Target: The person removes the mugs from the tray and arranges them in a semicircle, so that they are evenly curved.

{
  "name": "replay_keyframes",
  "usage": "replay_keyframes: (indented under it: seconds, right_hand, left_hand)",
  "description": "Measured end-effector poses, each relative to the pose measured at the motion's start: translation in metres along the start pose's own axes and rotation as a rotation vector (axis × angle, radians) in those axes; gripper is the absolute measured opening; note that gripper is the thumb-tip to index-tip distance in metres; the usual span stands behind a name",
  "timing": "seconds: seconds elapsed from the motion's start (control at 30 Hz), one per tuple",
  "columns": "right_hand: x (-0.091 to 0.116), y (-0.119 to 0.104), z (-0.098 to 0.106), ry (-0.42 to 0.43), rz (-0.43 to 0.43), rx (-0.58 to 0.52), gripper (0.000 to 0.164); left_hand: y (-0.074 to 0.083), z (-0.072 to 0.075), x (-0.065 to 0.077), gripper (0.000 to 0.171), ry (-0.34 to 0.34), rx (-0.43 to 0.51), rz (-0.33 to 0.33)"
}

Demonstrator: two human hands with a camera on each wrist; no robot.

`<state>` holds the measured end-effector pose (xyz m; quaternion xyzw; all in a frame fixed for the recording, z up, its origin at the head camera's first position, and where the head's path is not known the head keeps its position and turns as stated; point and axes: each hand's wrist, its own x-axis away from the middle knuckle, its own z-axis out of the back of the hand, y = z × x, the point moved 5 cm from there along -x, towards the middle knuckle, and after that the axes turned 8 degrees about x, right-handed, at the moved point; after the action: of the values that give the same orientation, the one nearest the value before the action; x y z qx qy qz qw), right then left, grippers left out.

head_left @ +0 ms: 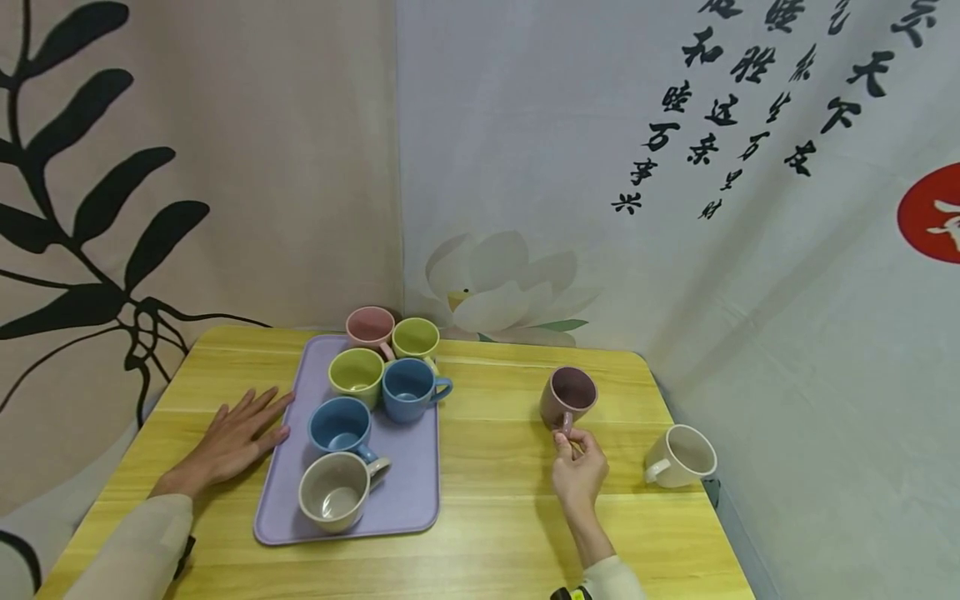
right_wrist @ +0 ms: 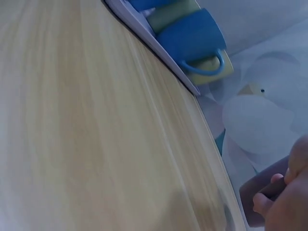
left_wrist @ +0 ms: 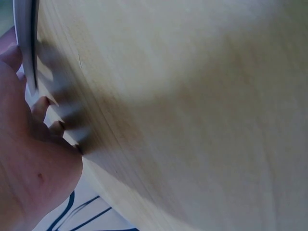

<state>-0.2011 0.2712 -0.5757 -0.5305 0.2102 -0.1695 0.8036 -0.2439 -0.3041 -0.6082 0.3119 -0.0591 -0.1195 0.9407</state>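
My right hand pinches the handle of a dusky pink mug on the right of the table; the same mug shows at the lower right of the right wrist view. With fingers spread, my left hand rests at the left edge of a lilac tray. On this tray stand a beige mug at the near end, two blue mugs, two green mugs and another pink mug at the far end. In the left wrist view, fingers lie by the tray's rim.
A white mug stands near the right edge of the wooden table, beyond my right hand. Behind the table hangs a cloth with writing and a printed lotus. Dark cables show below the table edge in the left wrist view.
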Motion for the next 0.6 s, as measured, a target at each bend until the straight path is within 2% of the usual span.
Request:
replay_keyframes:
  seconds: [0.23,0.6]
  right_hand:
    - [-0.014,0.007,0.013,0.13,-0.023,0.079,0.006]
    - [-0.031,0.019,0.031,0.238,-0.097,0.115,0.005]
  left_hand:
    - [0.0,0.0,0.0,0.067,-0.004,-0.002,0.007]
    - [-0.002,-0.001,0.0,0.067,-0.004,0.002,0.015]
